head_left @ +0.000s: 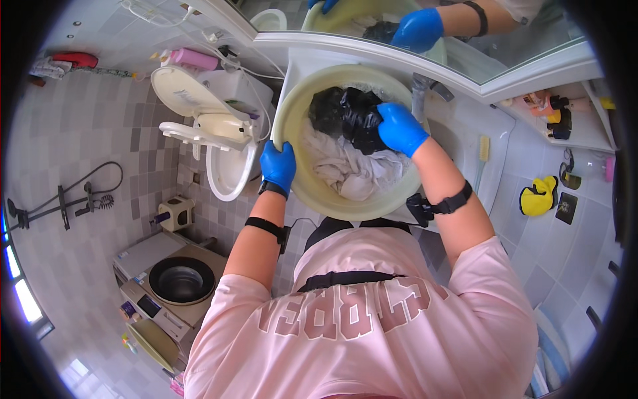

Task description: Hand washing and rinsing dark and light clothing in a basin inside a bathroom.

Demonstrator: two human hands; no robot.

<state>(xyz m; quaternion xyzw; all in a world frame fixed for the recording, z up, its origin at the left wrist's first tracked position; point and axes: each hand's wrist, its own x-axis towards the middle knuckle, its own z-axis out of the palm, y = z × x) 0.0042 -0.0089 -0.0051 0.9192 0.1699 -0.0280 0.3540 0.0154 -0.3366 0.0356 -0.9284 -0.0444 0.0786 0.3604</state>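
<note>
A large pale yellow basin (307, 198) stands in front of me, with wet white cloth (345, 165) and a shiny black garment (359, 113) in sudsy water. My left hand (278, 165), in a blue rubber glove, is closed on the basin's left rim. On the right, my right hand (403, 130), gloved the same way, grips the black garment over the far part of the basin. Its fingertips are partly hidden in the dark folds.
A tap (419, 96) rises by the basin's far right, and a brush (484, 147) lies on the white sink counter (458, 120). The toilet (229, 166) is at left, lid raised. A mirror cabinet (372, 50) overhangs the far side. A washing machine (136, 259) stands lower left.
</note>
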